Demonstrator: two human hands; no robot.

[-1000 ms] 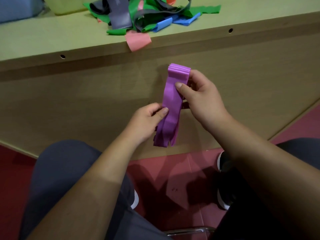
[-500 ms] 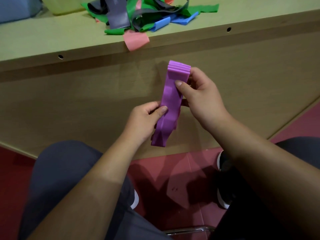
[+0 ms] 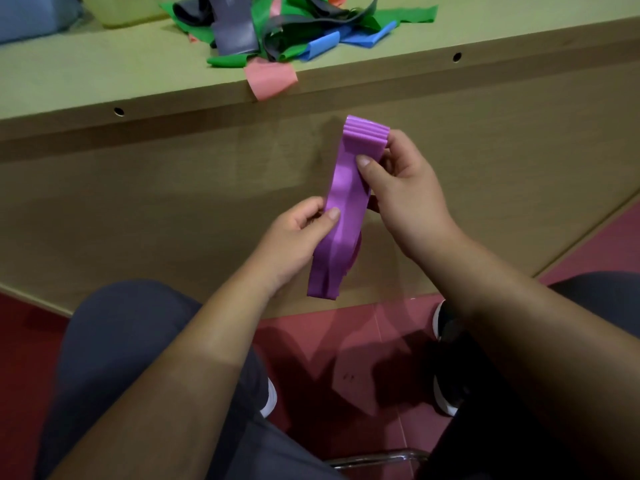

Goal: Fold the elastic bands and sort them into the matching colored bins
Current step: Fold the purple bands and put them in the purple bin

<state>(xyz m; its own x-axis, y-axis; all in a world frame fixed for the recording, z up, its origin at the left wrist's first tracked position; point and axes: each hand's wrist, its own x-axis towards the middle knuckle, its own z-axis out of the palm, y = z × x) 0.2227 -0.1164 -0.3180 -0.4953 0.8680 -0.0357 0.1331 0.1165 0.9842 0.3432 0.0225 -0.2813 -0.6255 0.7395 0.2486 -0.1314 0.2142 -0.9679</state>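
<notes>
Fingers (image 3: 398, 147) of the right hand (image 3: 408, 202) curl behind the upper part of the folded purple elastic band (image 3: 341, 199), and the thumb presses on its front just under the stacked top folds. Further down, the left hand (image 3: 294, 237) pinches the band at its middle, thumb on the front and the other fingers tucked behind. Held between the 2 hands, the band stands nearly upright, leaning a little to the left toward its lower end, which hangs free in loose layers. It is in front of the wooden front panel of the table (image 3: 104, 81), below the table's edge and above the red floor (image 3: 346, 358). On the tabletop lies a pile of loose bands (image 3: 277, 32) in green, gray and blue; 1 pink band (image 3: 270, 77) droops over the edge. At the far left, a blue bin (image 3: 27, 15) and a yellow-green bin (image 3: 121, 8) are cut off by the frame.
</notes>
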